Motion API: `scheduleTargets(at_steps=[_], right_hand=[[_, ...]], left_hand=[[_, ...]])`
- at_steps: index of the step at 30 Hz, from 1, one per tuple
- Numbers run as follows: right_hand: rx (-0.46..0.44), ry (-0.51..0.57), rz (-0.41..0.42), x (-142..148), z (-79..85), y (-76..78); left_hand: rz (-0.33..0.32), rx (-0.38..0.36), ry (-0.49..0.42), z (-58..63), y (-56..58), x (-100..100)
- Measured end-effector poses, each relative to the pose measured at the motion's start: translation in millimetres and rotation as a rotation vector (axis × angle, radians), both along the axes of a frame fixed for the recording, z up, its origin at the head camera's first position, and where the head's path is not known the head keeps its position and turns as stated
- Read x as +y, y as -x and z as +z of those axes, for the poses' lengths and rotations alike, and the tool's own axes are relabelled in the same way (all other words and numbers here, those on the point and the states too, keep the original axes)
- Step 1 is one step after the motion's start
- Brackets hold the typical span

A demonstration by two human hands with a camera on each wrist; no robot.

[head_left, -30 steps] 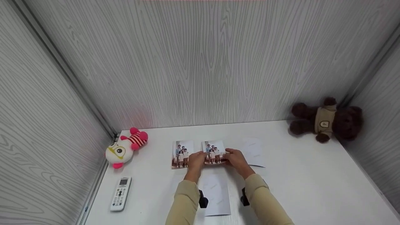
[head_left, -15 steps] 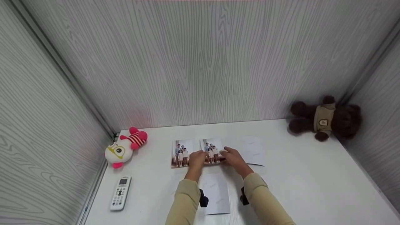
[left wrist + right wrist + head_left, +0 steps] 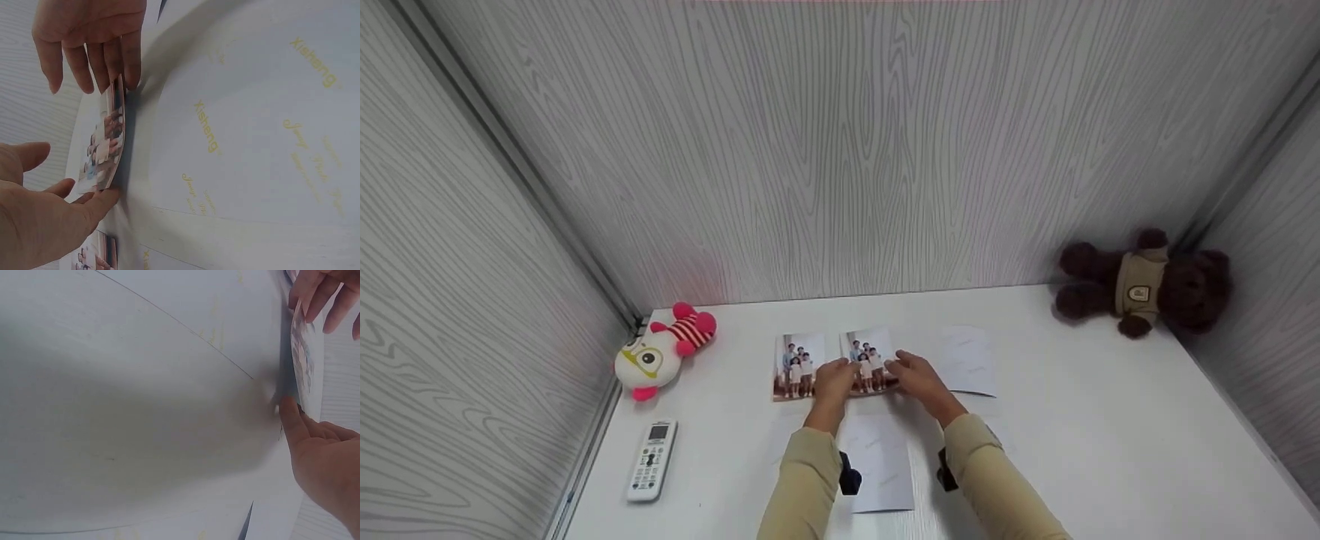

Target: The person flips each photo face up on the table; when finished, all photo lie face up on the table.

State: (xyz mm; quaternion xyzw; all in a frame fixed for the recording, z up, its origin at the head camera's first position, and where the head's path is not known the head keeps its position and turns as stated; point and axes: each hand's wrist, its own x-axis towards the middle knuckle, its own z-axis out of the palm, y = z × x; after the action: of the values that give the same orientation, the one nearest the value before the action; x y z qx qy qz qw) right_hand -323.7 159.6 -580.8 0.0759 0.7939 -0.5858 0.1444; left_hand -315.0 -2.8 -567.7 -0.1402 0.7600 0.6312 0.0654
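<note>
In the head view a family photo print [image 3: 870, 352] lies between my two hands, to the right of a second, matching print [image 3: 799, 366]. My left hand [image 3: 832, 381] pinches its left edge, and my right hand [image 3: 921, 381] pinches the right edge. Seen from the left wrist, the held photo [image 3: 109, 140] bows slightly, with a shadow beneath its near edge. The other fingers of the right hand [image 3: 93, 34] hang spread beside it. In the right wrist view the right thumb [image 3: 291, 419] is at the photo's corner.
White sheets with yellow lettering lie face down: one sheet [image 3: 879, 469] nearer the body, another sheet [image 3: 967, 360] to the right with a raised near edge. A remote control [image 3: 652, 461] and a pink-and-white plush toy [image 3: 656, 360] are at left. A brown teddy bear [image 3: 1144, 289] lies back right.
The held photo has shifted slightly left and away from the body, closer to the matching print. Both hands stay at its edges; the right fingers have moved slightly left with it.
</note>
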Motion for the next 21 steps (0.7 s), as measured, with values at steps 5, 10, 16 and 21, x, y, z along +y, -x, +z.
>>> scheduleTargets(at_steps=[5,10,16,21], right_hand=[[0.034,-0.078,0.006,-1.5,-1.0,0.1],[0.066,-0.154,0.007,-1.3,0.5,-0.6],[0.054,-0.169,0.007,2.0,-0.5,-0.1],[0.036,-0.117,0.005,6.9,-1.0,0.1]], left_hand=[[-0.003,-0.011,0.027,4.3,1.7,4.4],[-0.003,-0.017,0.039,5.7,4.5,7.7],[-0.003,-0.002,0.061,4.9,6.8,6.6],[-0.002,0.015,0.105,6.6,6.6,6.2]])
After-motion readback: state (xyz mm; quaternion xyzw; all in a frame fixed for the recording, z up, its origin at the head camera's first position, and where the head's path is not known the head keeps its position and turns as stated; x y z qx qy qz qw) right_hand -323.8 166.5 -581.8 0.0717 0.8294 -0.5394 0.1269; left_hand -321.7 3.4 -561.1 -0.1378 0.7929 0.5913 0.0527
